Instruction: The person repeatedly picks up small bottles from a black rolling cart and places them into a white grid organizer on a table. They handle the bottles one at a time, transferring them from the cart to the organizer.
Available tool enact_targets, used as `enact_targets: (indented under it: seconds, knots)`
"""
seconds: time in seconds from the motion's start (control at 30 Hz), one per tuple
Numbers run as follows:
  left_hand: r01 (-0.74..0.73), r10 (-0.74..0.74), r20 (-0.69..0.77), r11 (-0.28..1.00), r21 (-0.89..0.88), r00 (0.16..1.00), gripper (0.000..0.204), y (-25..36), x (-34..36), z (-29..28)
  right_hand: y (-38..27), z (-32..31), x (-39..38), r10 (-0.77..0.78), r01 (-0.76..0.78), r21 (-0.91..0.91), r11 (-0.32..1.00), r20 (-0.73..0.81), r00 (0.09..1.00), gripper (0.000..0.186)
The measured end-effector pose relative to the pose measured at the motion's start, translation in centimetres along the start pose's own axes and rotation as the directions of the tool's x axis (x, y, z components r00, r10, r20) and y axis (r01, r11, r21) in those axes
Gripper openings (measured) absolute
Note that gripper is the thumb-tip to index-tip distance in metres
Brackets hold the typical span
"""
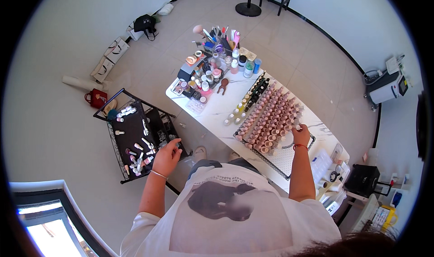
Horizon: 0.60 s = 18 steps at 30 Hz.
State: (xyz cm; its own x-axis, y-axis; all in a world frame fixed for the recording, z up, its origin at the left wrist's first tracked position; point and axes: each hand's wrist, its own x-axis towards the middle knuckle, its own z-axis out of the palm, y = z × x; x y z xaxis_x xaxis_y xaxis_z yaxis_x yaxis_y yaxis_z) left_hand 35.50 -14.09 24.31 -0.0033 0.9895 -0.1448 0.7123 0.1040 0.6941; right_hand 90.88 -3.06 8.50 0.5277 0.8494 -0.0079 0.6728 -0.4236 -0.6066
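My right hand (301,137), a red cord on its wrist, is closed at the right end of a crowded rack of nail polish bottles. Its fingertips pinch a small bottle (297,127), partly hidden by the fingers. Rows of pinkish nail polish bottles (271,116) stand upright in a black-edged wire tray (276,170), whose near right part shows bare white mesh. My left hand (167,157), wearing a thin bracelet, hovers beside the black trolley's right edge. Its fingers are loosely apart and hold nothing. Several white-capped bottles (138,159) lie scattered on the trolley's top shelf (123,144).
The white marble-look table (212,116) runs diagonally. Jars, brushes and a brown hand-shaped clip (223,86) crowd its far left end. Dark and yellow bottles (255,94) line the tray's left side. A clear plastic box (322,163) sits right. A grey machine (386,90) stands by the wall.
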Motion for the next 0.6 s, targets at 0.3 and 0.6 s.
enact_targets:
  seconds: [0.3,0.6]
  knots:
    - [0.089,-0.089,-0.005,0.996,-0.020,0.996,0.033,-9.7,1.2,-4.6,-0.5,-1.4,-0.9,0.024,-0.043,-0.157,0.987,-0.117,0.993,0.064]
    - [0.337,-0.330,-0.201,0.941,0.002,0.922,0.020,-29.7,4.2,-10.5,-16.3,-2.6,-8.0,-0.110,0.133,0.075,0.988,-0.253,0.961,0.054]
